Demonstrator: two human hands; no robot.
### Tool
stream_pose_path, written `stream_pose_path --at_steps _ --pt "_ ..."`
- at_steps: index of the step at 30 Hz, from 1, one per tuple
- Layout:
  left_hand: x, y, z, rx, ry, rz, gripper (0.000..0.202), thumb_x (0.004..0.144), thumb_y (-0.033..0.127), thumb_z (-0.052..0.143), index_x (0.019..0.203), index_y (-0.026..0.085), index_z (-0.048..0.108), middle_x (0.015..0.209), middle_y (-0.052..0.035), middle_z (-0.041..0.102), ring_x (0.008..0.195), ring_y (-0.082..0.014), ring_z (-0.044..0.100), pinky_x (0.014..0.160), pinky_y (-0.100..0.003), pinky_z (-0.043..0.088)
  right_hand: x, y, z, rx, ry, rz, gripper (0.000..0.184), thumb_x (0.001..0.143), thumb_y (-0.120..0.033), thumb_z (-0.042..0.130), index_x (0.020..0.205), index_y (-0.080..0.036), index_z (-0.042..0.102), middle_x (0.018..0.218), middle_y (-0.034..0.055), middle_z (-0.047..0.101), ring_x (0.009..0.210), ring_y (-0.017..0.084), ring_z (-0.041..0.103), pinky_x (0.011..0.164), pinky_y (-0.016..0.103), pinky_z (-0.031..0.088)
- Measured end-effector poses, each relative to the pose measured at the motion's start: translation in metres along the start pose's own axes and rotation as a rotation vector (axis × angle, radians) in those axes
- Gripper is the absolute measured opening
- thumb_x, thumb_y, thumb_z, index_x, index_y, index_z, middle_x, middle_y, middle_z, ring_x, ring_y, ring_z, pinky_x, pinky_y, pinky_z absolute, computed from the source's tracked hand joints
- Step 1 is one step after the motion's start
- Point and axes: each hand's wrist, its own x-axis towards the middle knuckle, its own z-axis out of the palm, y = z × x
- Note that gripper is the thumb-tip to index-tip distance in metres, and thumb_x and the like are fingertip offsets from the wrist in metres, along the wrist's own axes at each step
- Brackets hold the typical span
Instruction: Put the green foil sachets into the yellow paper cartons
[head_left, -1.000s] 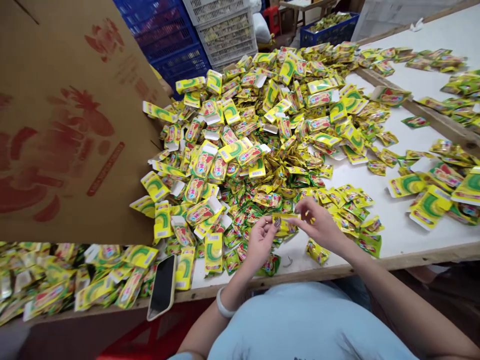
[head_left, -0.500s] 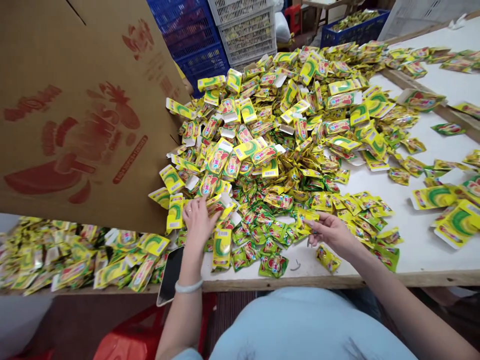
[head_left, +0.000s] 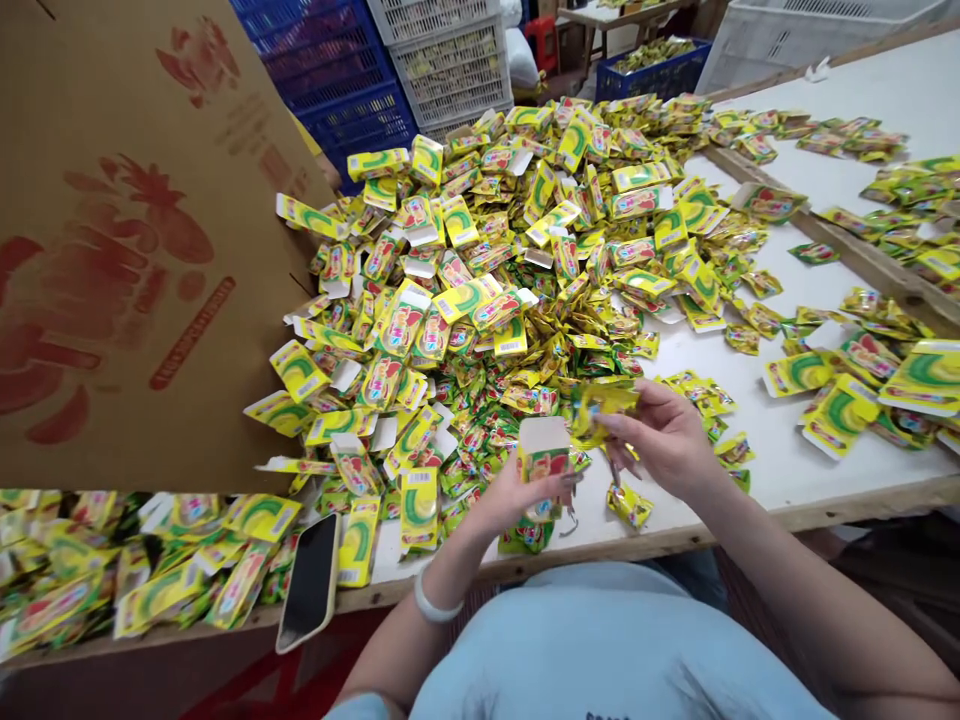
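Over the white counter (head_left: 795, 480), just below and right of centre, one small box (head_left: 544, 465) is gripped in the left hand (head_left: 511, 497), thumb across its front; the right hand (head_left: 671, 440), fingers bent inward, pinches at least one yellow packet (head_left: 591, 402). One phone (head_left: 311, 578) lies lower left, one carton (head_left: 135, 280) upper left.
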Motion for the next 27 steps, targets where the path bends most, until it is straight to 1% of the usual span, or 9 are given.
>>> stream_pose_path --at_steps 3,7,9,14,17,20,22,25,27 --pt "0.002 -0.010 0.011 0.000 -0.036 -0.010 0.054 0.060 0.051 0.085 0.091 0.016 0.057 0.076 -0.0016 0.062 0.067 -0.0151 0.059 0.065 -0.028 0.049 0.003 -0.012 0.012 -0.197 -0.140 -0.085 0.017 0.083 -0.033 0.073 0.091 -0.020 0.065 0.080 -0.0001 0.064 0.049 0.008 0.055 0.042 0.022 0.047" --pt "-0.003 -0.011 0.005 0.088 -0.043 0.008 0.055 0.067 0.042 0.085 0.105 0.017 0.052 0.082 0.0004 0.060 0.072 -0.0121 0.056 0.070 -0.026 0.048 0.006 -0.034 0.010 -0.654 -0.319 -0.259 0.010 0.091 -0.024 0.062 0.085 -0.019 0.067 0.079 0.0021 0.059 0.067 0.012 0.057 0.055 0.023 0.047" --pt "-0.006 -0.008 0.002 0.125 -0.066 -0.015 0.057 0.068 0.039 0.085 0.108 0.017 0.051 0.082 0.0012 0.059 0.072 -0.0112 0.055 0.069 -0.025 0.047 0.008 -0.039 0.005 -0.762 -0.381 -0.307 0.009 0.092 -0.021 0.060 0.086 -0.018 0.066 0.078 0.0020 0.059 0.071 0.013 0.057 0.058 0.023 0.046" --pt "-0.006 0.003 0.003 0.106 -0.158 -0.144 0.055 0.065 0.041 0.086 0.099 0.016 0.050 0.077 0.0019 0.056 0.068 -0.0110 0.051 0.067 -0.026 0.044 0.008 -0.029 0.001 -0.803 -0.309 -0.455 0.004 0.094 -0.022 0.060 0.095 -0.018 0.062 0.081 0.0024 0.060 0.073 0.014 0.058 0.063 0.025 0.048" --pt "-0.006 0.005 0.004 0.118 -0.187 -0.129 0.051 0.066 0.039 0.085 0.097 0.016 0.052 0.076 0.0025 0.056 0.067 -0.0106 0.050 0.068 -0.027 0.044 0.003 -0.024 0.002 -0.893 -0.346 -0.519 0.008 0.097 -0.022 0.055 0.100 -0.017 0.061 0.090 0.0062 0.063 0.078 0.016 0.061 0.068 0.027 0.050" --pt "-0.006 0.001 0.006 0.125 -0.199 -0.065 0.066 0.068 0.034 0.084 0.120 0.017 0.048 0.080 0.0022 0.057 0.070 -0.0128 0.053 0.071 -0.028 0.047 -0.001 -0.031 0.000 -0.968 -0.515 -0.424 0.016 0.098 -0.020 0.051 0.107 -0.018 0.064 0.094 0.0070 0.062 0.083 0.016 0.063 0.070 0.026 0.050" --pt "-0.005 -0.004 0.007 0.165 -0.192 -0.025 0.080 0.069 0.033 0.083 0.135 0.019 0.040 0.093 -0.0017 0.061 0.083 -0.0172 0.059 0.080 -0.032 0.049 0.000 -0.039 -0.001 -1.016 -0.615 -0.306 0.022 0.096 -0.017 0.053 0.114 -0.021 0.066 0.096 0.0060 0.063 0.086 0.017 0.064 0.074 0.026 0.050" --pt "-0.004 -0.012 0.010 0.253 -0.150 0.011 0.083 0.070 0.032 0.083 0.140 0.021 0.039 0.119 -0.0082 0.060 0.108 -0.0237 0.058 0.098 -0.038 0.046 0.005 -0.052 0.001 -1.123 -0.679 -0.168 0.021 0.091 -0.012 0.058 0.105 -0.020 0.071 0.093 0.0059 0.065 0.085 0.018 0.064 0.074 0.028 0.048" --pt "-0.004 -0.016 0.011 0.241 -0.148 0.016 0.083 0.072 0.033 0.082 0.141 0.022 0.039 0.123 -0.0093 0.058 0.112 -0.0250 0.058 0.101 -0.039 0.045 0.007 -0.060 0.002 -1.131 -0.707 -0.139 0.019 0.090 -0.011 0.058 0.100 -0.019 0.072 0.088 0.0057 0.066 0.080 0.018 0.064 0.070 0.027 0.047"
